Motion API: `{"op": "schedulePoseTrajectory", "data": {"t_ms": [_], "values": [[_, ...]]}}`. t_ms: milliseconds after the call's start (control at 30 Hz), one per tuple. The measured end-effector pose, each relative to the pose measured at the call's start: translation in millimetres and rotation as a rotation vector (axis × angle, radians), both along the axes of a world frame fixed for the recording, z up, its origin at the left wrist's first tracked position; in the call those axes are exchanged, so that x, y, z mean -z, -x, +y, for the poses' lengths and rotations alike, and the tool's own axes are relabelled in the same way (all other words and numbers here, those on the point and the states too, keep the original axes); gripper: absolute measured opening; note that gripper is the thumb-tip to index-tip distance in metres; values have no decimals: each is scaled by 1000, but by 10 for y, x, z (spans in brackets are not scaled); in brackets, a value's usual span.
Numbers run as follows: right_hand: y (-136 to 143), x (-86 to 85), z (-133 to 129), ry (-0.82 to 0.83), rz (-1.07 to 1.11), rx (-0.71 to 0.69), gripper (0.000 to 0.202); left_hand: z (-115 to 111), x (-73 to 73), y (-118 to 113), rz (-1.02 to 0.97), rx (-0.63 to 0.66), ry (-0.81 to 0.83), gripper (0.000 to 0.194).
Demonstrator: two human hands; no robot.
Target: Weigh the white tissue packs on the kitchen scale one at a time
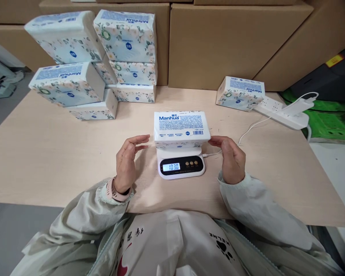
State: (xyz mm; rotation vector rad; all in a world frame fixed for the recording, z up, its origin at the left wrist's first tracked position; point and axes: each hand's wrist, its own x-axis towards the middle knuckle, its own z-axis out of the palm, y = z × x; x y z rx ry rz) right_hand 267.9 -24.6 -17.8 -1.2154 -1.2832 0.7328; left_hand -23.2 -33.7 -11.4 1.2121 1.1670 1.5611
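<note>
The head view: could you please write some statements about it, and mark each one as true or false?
1. A Manhua tissue pack lies on the white digital scale. True.
2. The scale's display is dark. False: the display is lit and shows digits.
3. The left wrist wears a pink watch band. True.
4. The left hand is gripping the pack on the scale. False: the left hand is held apart from it.
5. The white power strip lies to the left of the scale. False: the power strip is to the right.
6. Stacked tissue packs stand in front of cardboard boxes. True.
</note>
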Motion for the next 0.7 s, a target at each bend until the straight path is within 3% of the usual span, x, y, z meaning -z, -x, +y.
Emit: {"op": "schedulePoseTrajectory", "data": {"t_ms": [300, 700], "values": [[-3, 2, 4, -4, -28, 9, 42, -3, -21, -10, 6, -25, 12, 42], [-25, 34, 4, -34, -29, -25, 29, -7, -36, -4, 4, -9, -6, 41]]}}
